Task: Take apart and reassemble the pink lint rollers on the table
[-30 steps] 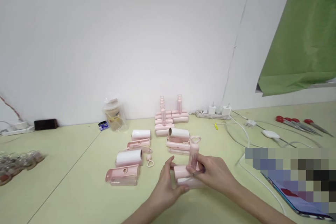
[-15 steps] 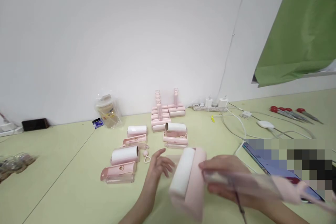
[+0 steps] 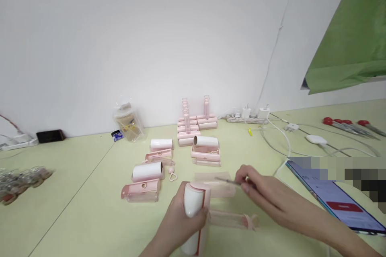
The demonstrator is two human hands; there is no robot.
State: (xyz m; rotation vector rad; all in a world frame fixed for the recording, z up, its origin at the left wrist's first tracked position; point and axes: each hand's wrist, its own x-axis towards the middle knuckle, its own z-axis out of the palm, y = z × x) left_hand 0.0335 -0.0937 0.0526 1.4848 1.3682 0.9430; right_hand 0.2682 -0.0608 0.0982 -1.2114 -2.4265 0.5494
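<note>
My left hand (image 3: pixel 177 225) is closed round a pink lint roller (image 3: pixel 193 213) with a white roll, held upright near the table's front edge. Its clear pink handle (image 3: pixel 232 220) sticks out to the right, low over the table. My right hand (image 3: pixel 265 196) pinches a thin metal tool (image 3: pixel 227 181), whose tip points left over a clear pink cover (image 3: pixel 215 182) lying on the table. Other pink roller parts and white rolls (image 3: pixel 147 170) lie to the left and behind.
A stack of pink rollers (image 3: pixel 196 128) stands by the wall. A plastic-wrapped cup (image 3: pixel 128 122), a power strip (image 3: pixel 247 118) with cables, red-handled scissors (image 3: pixel 346 125) and a phone (image 3: pixel 334 198) lie around. Clear items (image 3: pixel 21 178) sit at far left.
The roller has passed from my right hand to my left, which now grips it upright. My right hand has moved up and now pinches the thin tool over the cover.
</note>
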